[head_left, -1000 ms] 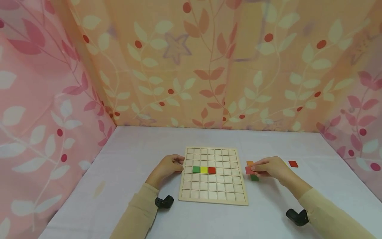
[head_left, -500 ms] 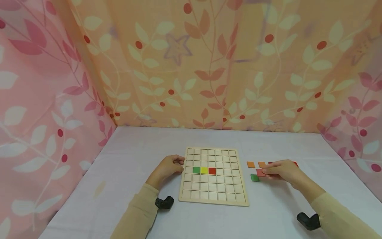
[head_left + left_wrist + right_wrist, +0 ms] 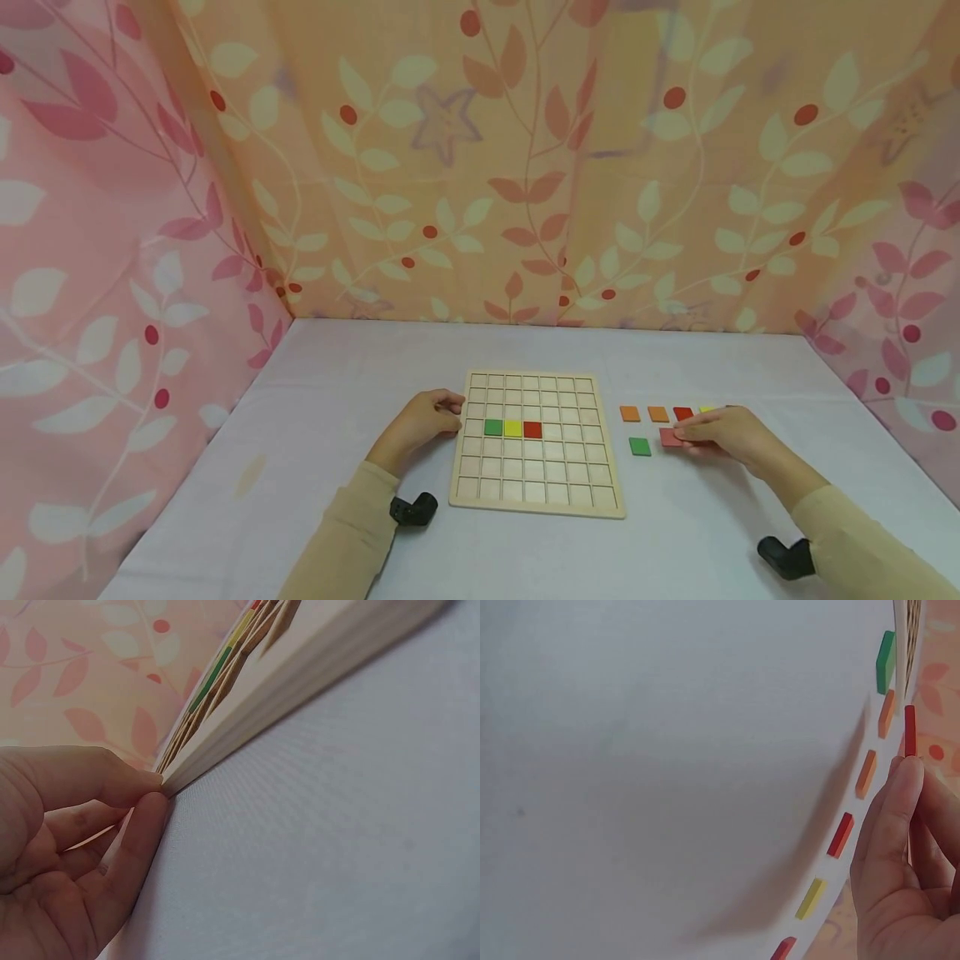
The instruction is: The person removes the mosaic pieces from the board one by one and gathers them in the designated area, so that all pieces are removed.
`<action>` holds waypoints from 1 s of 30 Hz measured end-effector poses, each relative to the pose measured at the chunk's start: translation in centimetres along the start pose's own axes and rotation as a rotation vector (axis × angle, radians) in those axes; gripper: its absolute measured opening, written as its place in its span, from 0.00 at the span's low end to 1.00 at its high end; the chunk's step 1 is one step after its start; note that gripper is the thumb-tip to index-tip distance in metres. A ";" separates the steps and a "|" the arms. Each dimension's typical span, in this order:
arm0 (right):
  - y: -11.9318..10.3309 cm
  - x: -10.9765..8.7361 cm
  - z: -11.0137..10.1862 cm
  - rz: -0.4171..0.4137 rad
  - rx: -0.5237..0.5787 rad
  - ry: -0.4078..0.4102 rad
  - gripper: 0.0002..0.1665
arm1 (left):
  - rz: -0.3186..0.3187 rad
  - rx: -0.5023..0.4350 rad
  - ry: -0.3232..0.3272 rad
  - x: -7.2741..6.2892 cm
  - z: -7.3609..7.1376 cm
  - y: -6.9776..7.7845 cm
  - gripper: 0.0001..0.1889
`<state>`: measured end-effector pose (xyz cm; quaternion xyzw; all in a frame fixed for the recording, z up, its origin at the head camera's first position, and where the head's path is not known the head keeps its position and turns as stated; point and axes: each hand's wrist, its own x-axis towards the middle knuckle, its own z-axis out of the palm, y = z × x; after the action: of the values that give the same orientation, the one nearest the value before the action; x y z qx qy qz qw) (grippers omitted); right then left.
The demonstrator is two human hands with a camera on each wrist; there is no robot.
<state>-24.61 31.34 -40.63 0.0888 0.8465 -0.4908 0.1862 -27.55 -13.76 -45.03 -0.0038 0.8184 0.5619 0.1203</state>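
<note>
My left hand (image 3: pixel 424 417) is at the left edge of a square wooden grid board (image 3: pixel 536 492), thumb and fingertips pinching that edge in the left wrist view. A green tile (image 3: pixel 492 427), a yellow tile (image 3: pixel 513 428) and a red tile (image 3: pixel 532 430) sit side by side in one row of its cells. To the right of the board, my right hand (image 3: pixel 727 433) pinches another red tile (image 3: pixel 910 731) between thumb and fingers. In the right wrist view this tile is edge-on, raised above the table.
Right of the board lie a loose green tile (image 3: pixel 640 447), two orange tiles (image 3: pixel 629 413), a red tile (image 3: pixel 682 413) and a yellow tile (image 3: pixel 707 409), which my right hand partly covers. A further red tile (image 3: pixel 783 949) lies past them. Patterned curtains (image 3: pixel 450 208) surround the white table (image 3: pixel 360 358).
My right hand has moved rightward, away from the board, with the red tile in its fingers, uncovering the orange, red and green tiles. My left hand has stayed at the board's edge.
</note>
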 end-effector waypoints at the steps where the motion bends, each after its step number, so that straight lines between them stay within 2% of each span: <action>1: 0.1 0.0 -0.1 0.011 0.006 0.003 0.20 | 0.000 0.000 0.000 0.0 0.0 0.0 0.22; 14: 0.8 0.8 -0.2 0.101 0.071 0.012 0.20 | 0.002 -0.008 -0.005 -0.1 0.0 0.1 0.23; 20: 0.7 0.8 0.1 0.107 0.042 0.014 0.22 | 0.003 -0.018 -0.001 0.0 0.1 0.0 0.23; 30: 0.5 1.0 0.2 0.102 -0.026 0.011 0.19 | 0.006 -0.015 0.008 0.1 0.1 0.0 0.22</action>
<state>-25.29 31.39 -41.46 0.1324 0.8482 -0.4690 0.2074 -27.59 -13.63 -45.09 -0.0045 0.8147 0.5683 0.1154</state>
